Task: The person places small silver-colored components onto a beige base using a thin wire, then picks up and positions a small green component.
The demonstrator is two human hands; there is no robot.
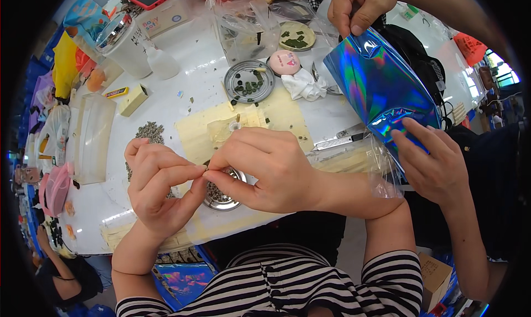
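Note:
My left hand (163,187) and my right hand (271,170) meet fingertip to fingertip in front of me. Thumb and forefinger are pinched on each, with a tiny piece, too small to name, where they touch. Just below the fingertips sits a round metal dish (225,207) holding many small greyish bits, partly covered by my right hand. A pile of similar small grey bits (149,131) lies on the table beyond my left hand. Past my knuckles are strips of cream tape (193,131) and a small pale holder (221,130).
At the right, another person's hands (431,156) hold a shiny blue holographic pouch (381,84) close to my right forearm. A utility knife (340,141) lies nearby. Farther back stand a grey tray (227,83) of dark green pieces, a pink round case (284,62) and a white squeeze bottle (162,64).

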